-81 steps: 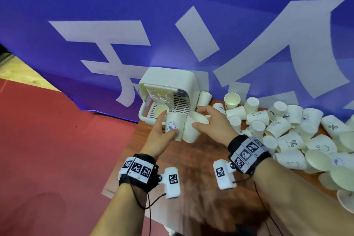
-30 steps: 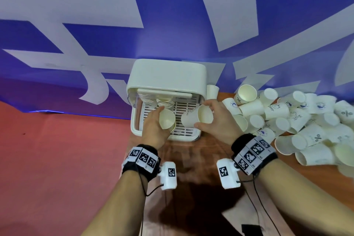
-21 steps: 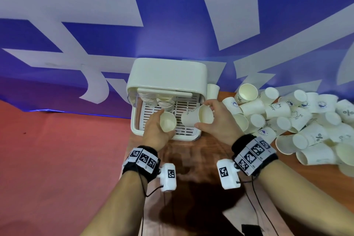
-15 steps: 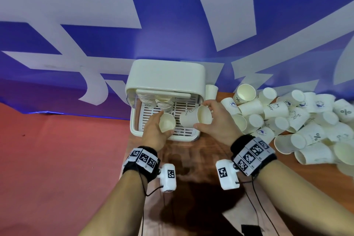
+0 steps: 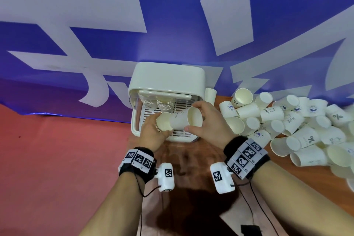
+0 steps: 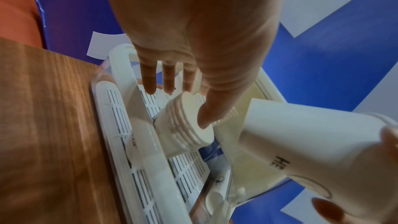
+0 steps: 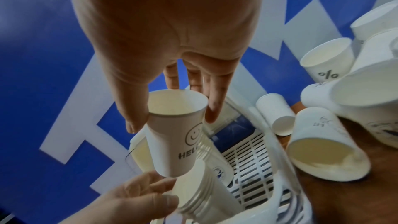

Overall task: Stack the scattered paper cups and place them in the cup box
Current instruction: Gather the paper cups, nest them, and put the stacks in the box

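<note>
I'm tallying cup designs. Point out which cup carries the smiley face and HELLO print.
It's the single cup pinched in the right hand, base entering the left hand's stack; nearby loose cups show percent signs or blue logos.

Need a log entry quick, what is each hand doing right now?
Left hand: holds the cup stack.
Right hand: holds the single cup.

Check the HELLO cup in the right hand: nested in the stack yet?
Not fully. The right hand holds the HELLO cup base-first at the mouth of the stack in the left hand; most of its wall still shows.
</note>
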### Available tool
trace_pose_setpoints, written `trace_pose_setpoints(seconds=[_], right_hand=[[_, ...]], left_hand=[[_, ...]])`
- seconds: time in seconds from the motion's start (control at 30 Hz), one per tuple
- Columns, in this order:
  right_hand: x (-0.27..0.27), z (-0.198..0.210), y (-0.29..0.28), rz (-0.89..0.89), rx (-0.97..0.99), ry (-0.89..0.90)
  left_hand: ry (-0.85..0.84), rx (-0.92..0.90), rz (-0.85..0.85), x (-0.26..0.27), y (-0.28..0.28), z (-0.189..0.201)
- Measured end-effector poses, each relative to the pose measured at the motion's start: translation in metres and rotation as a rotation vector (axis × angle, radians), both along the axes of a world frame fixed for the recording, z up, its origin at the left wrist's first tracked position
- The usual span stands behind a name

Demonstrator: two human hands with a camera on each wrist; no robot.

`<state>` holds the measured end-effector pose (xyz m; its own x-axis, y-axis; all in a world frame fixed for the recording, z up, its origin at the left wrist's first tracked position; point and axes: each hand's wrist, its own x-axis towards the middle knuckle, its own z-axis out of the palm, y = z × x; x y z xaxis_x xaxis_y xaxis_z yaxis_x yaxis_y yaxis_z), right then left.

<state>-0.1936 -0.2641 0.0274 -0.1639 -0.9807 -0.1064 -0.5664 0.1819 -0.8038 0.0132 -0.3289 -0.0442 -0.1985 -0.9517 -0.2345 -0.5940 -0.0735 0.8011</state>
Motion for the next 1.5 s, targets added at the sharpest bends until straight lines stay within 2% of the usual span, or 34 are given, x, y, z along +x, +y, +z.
trace_pose_setpoints(seconds=[0.3, 0.87, 1.1, 1.5], right_hand=[[0.038, -0.013, -0.016, 0.123, -0.037, 0.171], [0.07, -0.054, -0.055, 0.26, 0.076, 0.424], [0.076, -0.069, -0.059, 0.273, 0.098, 0.48], [0.074, -0.064, -0.057, 0.264, 0.136, 0.483]], left_hand=[[0.035, -0.009, 0.163, 0.044, 0.003, 0.005], [0.087, -0.001, 0.21, 0.065, -0.016, -0.002], [0.073, 0.028, 0.221, 0.074, -0.019, -0.008], [0.068, 0.021, 0.225, 0.073, -0.006, 0.007]])
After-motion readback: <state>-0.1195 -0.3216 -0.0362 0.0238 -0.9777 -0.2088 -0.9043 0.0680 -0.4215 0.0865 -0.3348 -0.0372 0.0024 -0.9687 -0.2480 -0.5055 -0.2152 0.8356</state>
